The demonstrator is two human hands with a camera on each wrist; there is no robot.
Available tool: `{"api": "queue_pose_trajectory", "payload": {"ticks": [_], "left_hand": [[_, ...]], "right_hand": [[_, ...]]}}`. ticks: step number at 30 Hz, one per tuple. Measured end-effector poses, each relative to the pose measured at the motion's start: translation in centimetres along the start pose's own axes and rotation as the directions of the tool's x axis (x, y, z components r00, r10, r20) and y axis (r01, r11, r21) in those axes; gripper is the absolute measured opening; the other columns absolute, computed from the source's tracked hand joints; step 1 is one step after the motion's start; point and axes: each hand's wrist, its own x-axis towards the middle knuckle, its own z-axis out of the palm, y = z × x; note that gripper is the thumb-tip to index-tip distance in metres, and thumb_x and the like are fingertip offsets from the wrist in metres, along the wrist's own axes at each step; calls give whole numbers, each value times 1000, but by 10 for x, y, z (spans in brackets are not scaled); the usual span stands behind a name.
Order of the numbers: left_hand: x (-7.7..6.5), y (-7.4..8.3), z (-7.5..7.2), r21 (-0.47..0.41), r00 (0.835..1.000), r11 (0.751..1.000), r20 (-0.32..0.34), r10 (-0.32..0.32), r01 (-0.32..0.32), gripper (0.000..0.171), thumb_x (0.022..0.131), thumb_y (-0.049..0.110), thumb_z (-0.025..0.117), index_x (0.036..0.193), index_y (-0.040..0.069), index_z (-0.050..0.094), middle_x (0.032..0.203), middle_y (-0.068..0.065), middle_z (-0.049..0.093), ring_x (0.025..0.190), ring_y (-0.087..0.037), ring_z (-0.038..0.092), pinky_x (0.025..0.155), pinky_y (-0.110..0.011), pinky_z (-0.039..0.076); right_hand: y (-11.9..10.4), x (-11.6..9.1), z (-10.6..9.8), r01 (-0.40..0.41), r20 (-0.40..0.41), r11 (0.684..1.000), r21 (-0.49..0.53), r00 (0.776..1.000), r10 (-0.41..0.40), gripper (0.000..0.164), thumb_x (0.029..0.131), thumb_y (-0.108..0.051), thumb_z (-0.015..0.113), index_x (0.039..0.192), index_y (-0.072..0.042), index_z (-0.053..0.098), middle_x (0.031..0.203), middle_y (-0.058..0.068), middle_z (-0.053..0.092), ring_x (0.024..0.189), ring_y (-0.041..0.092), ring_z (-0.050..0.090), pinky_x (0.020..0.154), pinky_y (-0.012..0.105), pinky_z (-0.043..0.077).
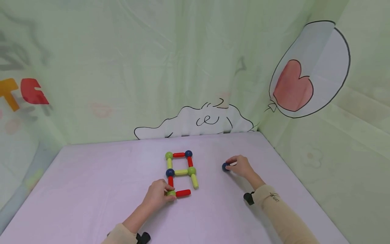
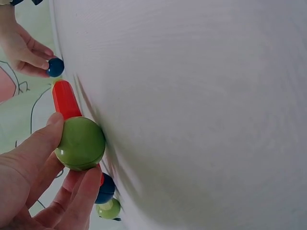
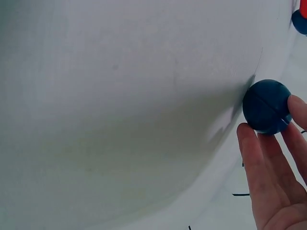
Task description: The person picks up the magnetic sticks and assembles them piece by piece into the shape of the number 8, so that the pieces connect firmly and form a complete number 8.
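My left hand [image 1: 158, 194] pinches a green ball [image 2: 81, 143] at the near left corner of a flat figure made of balls and rods. From that ball a red rod [image 1: 183, 193] points right, its far end free, and another red rod [image 1: 170, 181] leads back to a blue ball [image 1: 170, 173]. Beyond it, rods and balls form a closed square. A yellow-green rod [image 1: 195, 181] hangs off the green ball [image 1: 192, 170] on the right, its near end free. Off to the right, my right hand [image 1: 242, 166] holds a separate blue ball [image 3: 267, 106] between thumb and fingers, close over the table.
A pale cloth covers the table [image 1: 91, 176]. Behind it and to the sides hang light green curtains [image 1: 122, 67] with a drawn balloon [image 1: 310, 74] at right. Dark wrist devices [image 1: 248, 198] sit below both wrists.
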Motion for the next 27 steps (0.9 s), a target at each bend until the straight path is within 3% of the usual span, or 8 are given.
{"api": "queue_pose_trajectory", "payload": {"ticks": [18, 27], "left_hand": [[-2, 3, -1, 21, 1000, 999, -12, 26, -26, 28, 66, 14, 82, 90, 2, 73, 76, 0, 56, 66, -12, 53, 57, -16, 45], [-2, 1, 0, 21, 999, 999, -29, 38, -38, 26, 66, 13, 82, 88, 3, 73, 76, 0, 58, 65, -12, 54, 57, -17, 44]], "right_hand": [[-18, -16, 15, -32, 114, 998, 48, 993, 27, 18, 76, -8, 73, 92, -3, 67, 92, 7, 64, 78, 18, 60, 63, 29, 50], [-33, -30, 29, 24, 211, 998, 66, 977, -37, 19, 72, -8, 76, 88, -4, 67, 85, 3, 63, 72, 14, 60, 62, 28, 50]]}}
